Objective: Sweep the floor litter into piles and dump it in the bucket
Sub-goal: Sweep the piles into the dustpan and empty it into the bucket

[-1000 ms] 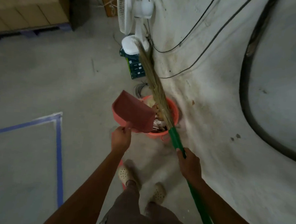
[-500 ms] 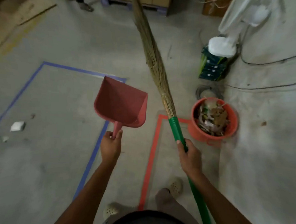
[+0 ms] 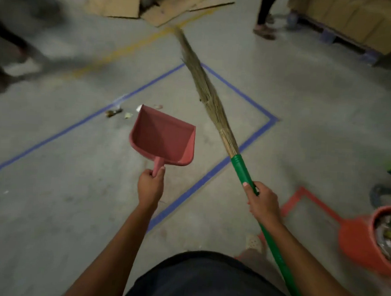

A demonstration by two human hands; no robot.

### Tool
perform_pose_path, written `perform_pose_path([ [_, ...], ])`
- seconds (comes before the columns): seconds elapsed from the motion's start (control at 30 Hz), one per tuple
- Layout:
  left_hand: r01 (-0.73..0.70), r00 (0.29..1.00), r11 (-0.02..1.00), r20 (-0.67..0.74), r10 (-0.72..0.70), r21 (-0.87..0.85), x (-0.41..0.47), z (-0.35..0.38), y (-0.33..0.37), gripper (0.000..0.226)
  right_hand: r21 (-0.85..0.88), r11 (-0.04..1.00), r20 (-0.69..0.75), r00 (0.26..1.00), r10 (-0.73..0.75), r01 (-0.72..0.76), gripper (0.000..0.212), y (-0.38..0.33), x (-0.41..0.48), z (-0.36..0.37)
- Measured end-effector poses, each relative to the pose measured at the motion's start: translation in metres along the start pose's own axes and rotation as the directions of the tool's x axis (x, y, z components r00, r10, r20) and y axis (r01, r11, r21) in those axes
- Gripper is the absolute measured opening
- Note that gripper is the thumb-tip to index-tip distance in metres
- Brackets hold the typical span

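Note:
My left hand [image 3: 150, 187] grips the handle of a red dustpan [image 3: 163, 138], held up level in front of me with nothing in it. My right hand [image 3: 263, 202] grips the green handle of a straw broom [image 3: 206, 89]; its bristles point up and away, off the floor. The orange bucket [image 3: 364, 242], full of litter, stands at the far right edge. A few scraps of litter [image 3: 118, 113] lie on the blue tape line beyond the dustpan.
Blue tape [image 3: 213, 171] marks a rectangle on the concrete floor, and red tape [image 3: 309, 201] runs beside the bucket. Flattened cardboard [image 3: 134, 4] lies at the back. A person's legs [image 3: 265, 13] stand at the top, next to stacked boxes on a pallet [image 3: 355, 22]. Blurred figures are at the left.
The view has swung left, away from the bucket and wall. The dustpan came off the bucket rim and is held level. Scraps on the blue tape have come into sight.

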State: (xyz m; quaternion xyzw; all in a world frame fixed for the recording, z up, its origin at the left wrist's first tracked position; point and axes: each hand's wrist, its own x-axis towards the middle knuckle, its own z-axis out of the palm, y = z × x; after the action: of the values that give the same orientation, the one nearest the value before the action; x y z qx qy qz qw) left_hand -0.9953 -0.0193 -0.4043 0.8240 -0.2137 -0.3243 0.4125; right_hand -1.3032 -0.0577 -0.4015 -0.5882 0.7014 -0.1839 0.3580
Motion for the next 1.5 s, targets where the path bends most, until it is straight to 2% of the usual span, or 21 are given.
perform_pose_path([
  [0.13, 0.084, 0.993, 0.996, -0.082, -0.087, -0.04, 0.05, -0.058, -0.015, 0.045, -0.034, 0.998, 0.121, 0.992, -0.04, 0.044, 0.035, -0.063, 0.02, 0.054],
  [0.27, 0.143, 0.98, 0.985, -0.126, -0.155, -0.101, 0.11, -0.095, -0.024, 0.049, -0.068, 0.995, 0.211, 0.976, -0.058, 0.074, 0.04, -0.118, 0.058, 0.103],
  [0.43, 0.189, 0.964, 0.96, -0.148, -0.222, -0.208, 0.215, -0.122, 0.005, 0.035, -0.073, 0.993, 0.271, 0.96, -0.071, 0.094, 0.043, -0.19, 0.131, 0.171],
  [0.53, 0.208, 0.953, 0.95, -0.17, -0.25, -0.232, 0.293, -0.136, 0.023, 0.032, -0.063, 0.996, 0.296, 0.954, -0.045, 0.066, 0.051, -0.235, 0.19, 0.221],
  [0.63, 0.27, 0.927, 0.93, -0.195, -0.321, -0.25, 0.362, -0.158, 0.044, 0.031, -0.118, 0.991, 0.363, 0.932, -0.01, 0.056, 0.041, -0.292, 0.243, 0.261],
  [0.83, 0.351, 0.88, 0.9, -0.237, -0.411, -0.257, 0.486, -0.216, 0.078, 0.036, -0.171, 0.983, 0.455, 0.89, 0.018, 0.068, 0.036, -0.404, 0.317, 0.322],
  [1.0, 0.398, 0.864, 0.884, -0.223, -0.451, -0.247, 0.58, -0.25, 0.082, 0.046, -0.239, 0.967, 0.5, 0.865, 0.048, 0.084, 0.037, -0.468, 0.363, 0.381],
  [1.1, 0.415, 0.866, 0.88, -0.196, -0.46, -0.232, 0.646, -0.261, 0.07, 0.046, -0.285, 0.955, 0.516, 0.853, 0.081, 0.082, 0.035, -0.5, 0.39, 0.431],
  [1.23, 0.463, 0.856, 0.865, -0.157, -0.493, -0.194, 0.752, -0.27, 0.039, 0.06, -0.319, 0.946, 0.506, 0.854, 0.117, 0.059, 0.04, -0.534, 0.433, 0.529],
  [1.5, 0.593, 0.799, 0.804, -0.09, -0.594, -0.046, 0.94, -0.286, -0.076, 0.062, -0.393, 0.915, 0.532, 0.79, 0.304, -0.087, 0.042, -0.569, 0.506, 0.758],
])
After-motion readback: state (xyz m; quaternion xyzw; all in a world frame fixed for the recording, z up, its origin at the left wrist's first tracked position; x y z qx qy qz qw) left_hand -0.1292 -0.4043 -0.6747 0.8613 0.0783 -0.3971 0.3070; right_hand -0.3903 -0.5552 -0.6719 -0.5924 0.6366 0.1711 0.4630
